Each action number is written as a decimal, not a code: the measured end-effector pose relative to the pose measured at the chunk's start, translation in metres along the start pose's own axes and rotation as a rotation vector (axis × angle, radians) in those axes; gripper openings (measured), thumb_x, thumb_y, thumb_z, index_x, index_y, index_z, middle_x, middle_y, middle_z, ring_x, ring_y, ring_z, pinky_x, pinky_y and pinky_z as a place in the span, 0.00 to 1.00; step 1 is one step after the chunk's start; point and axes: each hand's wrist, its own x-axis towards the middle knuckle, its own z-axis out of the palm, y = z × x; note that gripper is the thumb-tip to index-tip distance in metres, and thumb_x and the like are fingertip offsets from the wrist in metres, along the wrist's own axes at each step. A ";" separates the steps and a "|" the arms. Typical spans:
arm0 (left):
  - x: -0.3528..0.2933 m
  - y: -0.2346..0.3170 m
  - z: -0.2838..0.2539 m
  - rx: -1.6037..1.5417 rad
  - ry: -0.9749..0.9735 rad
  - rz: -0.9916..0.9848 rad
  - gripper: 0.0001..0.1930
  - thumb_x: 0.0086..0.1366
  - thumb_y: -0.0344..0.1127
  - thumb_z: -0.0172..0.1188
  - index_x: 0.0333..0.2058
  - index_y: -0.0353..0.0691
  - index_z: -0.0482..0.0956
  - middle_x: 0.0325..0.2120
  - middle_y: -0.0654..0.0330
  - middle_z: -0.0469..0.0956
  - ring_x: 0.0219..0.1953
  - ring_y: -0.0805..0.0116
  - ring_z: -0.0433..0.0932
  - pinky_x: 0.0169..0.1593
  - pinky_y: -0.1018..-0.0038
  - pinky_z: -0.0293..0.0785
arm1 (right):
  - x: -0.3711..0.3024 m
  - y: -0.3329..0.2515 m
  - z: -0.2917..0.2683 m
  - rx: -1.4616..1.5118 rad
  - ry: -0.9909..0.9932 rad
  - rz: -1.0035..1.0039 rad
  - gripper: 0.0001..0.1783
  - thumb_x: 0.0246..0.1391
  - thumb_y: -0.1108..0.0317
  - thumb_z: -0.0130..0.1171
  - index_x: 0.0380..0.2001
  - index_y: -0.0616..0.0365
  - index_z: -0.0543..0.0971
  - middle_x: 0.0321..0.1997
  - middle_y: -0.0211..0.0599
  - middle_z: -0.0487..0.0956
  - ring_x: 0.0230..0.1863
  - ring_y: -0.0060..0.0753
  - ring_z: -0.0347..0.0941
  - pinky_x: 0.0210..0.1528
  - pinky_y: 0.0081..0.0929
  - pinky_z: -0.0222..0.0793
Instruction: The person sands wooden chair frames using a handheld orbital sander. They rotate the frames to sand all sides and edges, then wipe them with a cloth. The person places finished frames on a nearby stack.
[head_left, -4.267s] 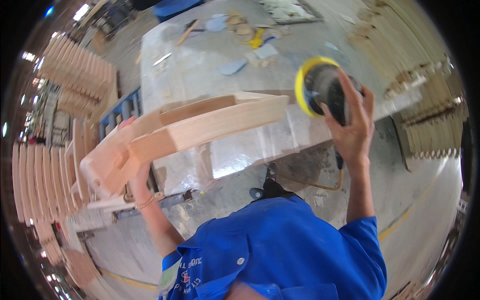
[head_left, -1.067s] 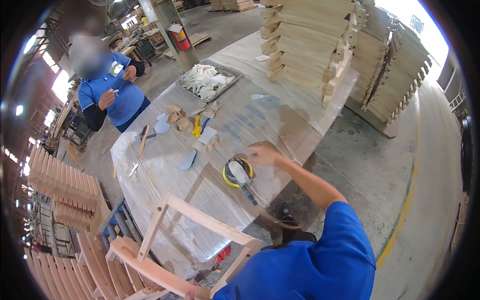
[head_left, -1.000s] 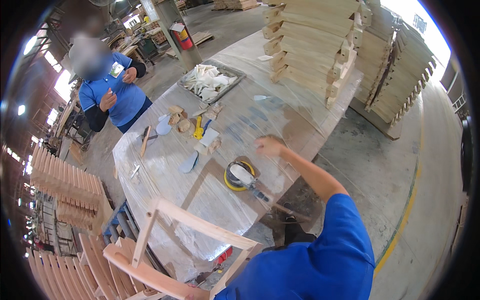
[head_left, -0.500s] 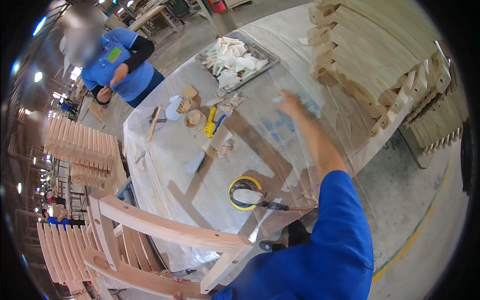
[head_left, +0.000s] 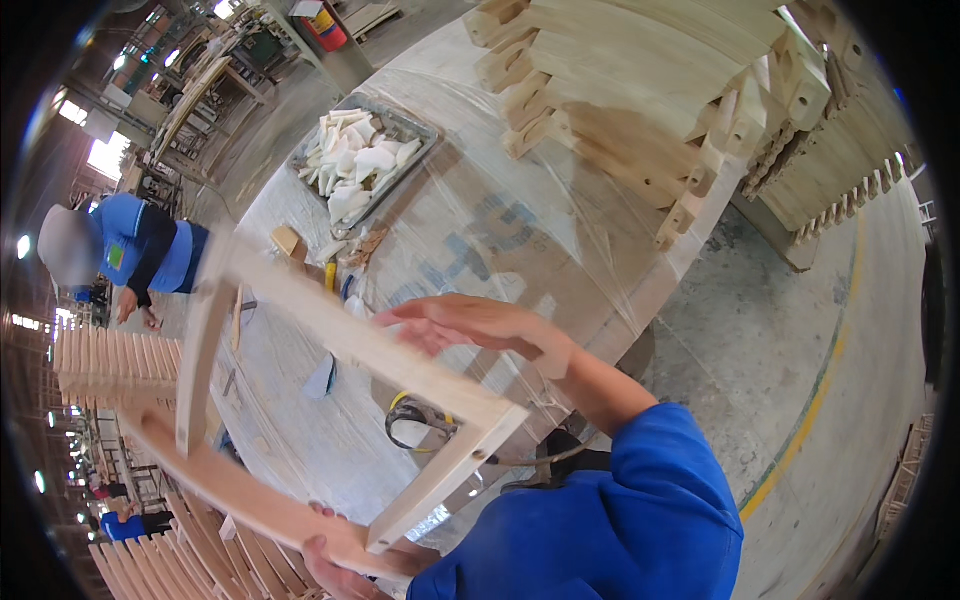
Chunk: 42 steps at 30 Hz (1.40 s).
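Observation:
A pale wooden frame (head_left: pixel 345 325) with curved rails and two cross-pieces, like part of a chair, is held tilted over the table's near left side. My left hand (head_left: pixel 335 560) grips its lower rail near the bottom edge, fingers on one side and thumb on the other. Beside the upper rail is my right hand (head_left: pixel 465 325), its fingers spread and slightly blurred, with nothing visible in it; whether it touches the rail I cannot tell. Partly hidden behind the frame, a round sander (head_left: pixel 425 430) with a yellow rim lies on the plastic-covered table (head_left: pixel 560 270).
A grey tray (head_left: pixel 425 145) of white scraps sits at the table's far side. Stacked curved wooden parts (head_left: pixel 640 70) stand at right, more slats (head_left: pixel 115 370) at left. A co-worker (head_left: pixel 150 235) in blue stands at far left. A blade-like tool (head_left: pixel 320 378) lies behind the frame.
My right hand has come back from the far tabletop to the frame's upper rail. The frame has risen and shifted over the table in my left hand. The view has turned.

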 end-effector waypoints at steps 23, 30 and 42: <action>0.162 -0.053 0.225 1.063 -1.115 -0.268 0.39 0.56 0.31 0.63 0.67 0.38 0.60 0.51 0.61 0.73 0.52 0.74 0.70 0.58 0.76 0.67 | -0.205 0.041 -0.050 0.124 1.421 -0.182 0.30 0.46 0.71 0.58 0.55 0.60 0.65 0.23 0.31 0.70 0.17 0.28 0.68 0.22 0.29 0.69; 0.190 -0.068 0.221 1.034 -1.015 -0.178 0.41 0.57 0.31 0.64 0.68 0.36 0.58 0.52 0.62 0.74 0.52 0.74 0.71 0.58 0.76 0.69 | -0.183 0.019 -0.083 0.203 1.263 -0.307 0.25 0.48 0.73 0.59 0.51 0.54 0.67 0.27 0.31 0.69 0.21 0.28 0.68 0.23 0.28 0.69; 0.245 -0.084 0.170 1.229 -0.579 0.504 0.27 0.58 0.31 0.62 0.59 0.49 0.73 0.54 0.53 0.76 0.59 0.57 0.74 0.59 0.64 0.70 | -0.160 0.044 -0.098 -0.018 1.416 -0.256 0.18 0.57 0.72 0.57 0.49 0.59 0.67 0.28 0.29 0.70 0.26 0.24 0.68 0.28 0.26 0.72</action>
